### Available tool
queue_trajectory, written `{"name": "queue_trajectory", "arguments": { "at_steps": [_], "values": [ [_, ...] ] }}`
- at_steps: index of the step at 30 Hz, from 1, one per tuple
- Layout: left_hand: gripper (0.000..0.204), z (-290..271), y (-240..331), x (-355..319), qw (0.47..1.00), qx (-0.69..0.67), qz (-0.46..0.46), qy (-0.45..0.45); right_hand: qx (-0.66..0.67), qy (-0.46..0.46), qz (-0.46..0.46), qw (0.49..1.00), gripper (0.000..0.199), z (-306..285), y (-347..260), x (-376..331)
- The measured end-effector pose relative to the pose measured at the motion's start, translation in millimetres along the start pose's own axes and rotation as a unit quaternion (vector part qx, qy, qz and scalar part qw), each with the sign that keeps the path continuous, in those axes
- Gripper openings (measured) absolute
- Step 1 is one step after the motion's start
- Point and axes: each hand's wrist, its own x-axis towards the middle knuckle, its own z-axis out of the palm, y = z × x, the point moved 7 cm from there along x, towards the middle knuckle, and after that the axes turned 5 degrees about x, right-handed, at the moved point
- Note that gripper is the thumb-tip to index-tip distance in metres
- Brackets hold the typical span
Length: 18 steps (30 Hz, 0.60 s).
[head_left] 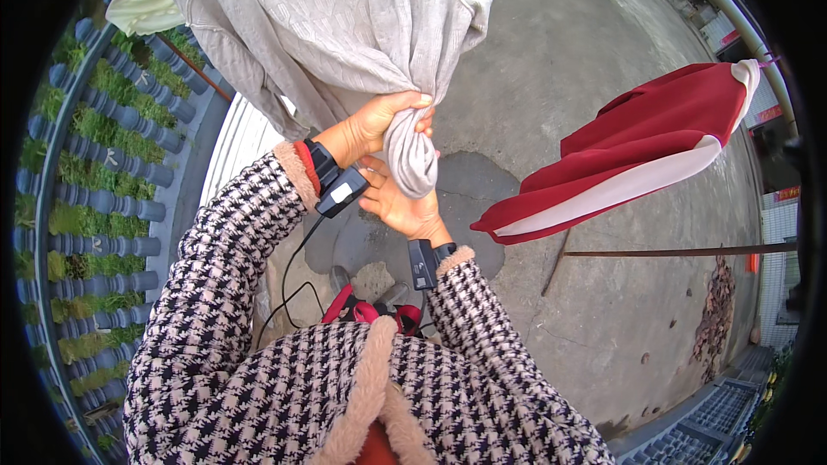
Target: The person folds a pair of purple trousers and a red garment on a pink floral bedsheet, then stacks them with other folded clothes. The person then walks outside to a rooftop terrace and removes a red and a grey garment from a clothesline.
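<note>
A light grey knitted sweater (336,17) hangs in front of me at the top. My left hand (370,127) is closed round its gathered lower part, thumb on top, and a twisted loop of the knit (411,155) droops below the fist. Just beneath, my right hand (401,205) is palm up with its fingers apart, close against the loop. Part of that palm is hidden by the cloth, so I cannot tell how firmly they touch. Both wrists carry black devices, and a cable runs down from the left one.
A dark red garment with white trim (629,146) hangs to the right. Below it, a thin rod (680,251) reaches across. A baluster railing (103,207) lines the left side. Under my hands the concrete floor has a dark wet patch (469,185); my shoes (340,279) stand at its near edge.
</note>
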Motion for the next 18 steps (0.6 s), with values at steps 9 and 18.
{"name": "queue_trajectory", "arguments": {
  "at_steps": [9,18],
  "values": [
    [0.035,-10.1,-16.9,-19.6,0.984,0.118,-0.135,0.0,-0.13,0.016,-0.07,0.989,0.079,8.9,-5.5,0.9],
    [0.032,19.0,-7.6,-26.1,0.974,0.107,-0.111,-0.164,-0.031,-0.014,0.003,0.999,0.059,5.2,11.6,3.7]
  ]
}}
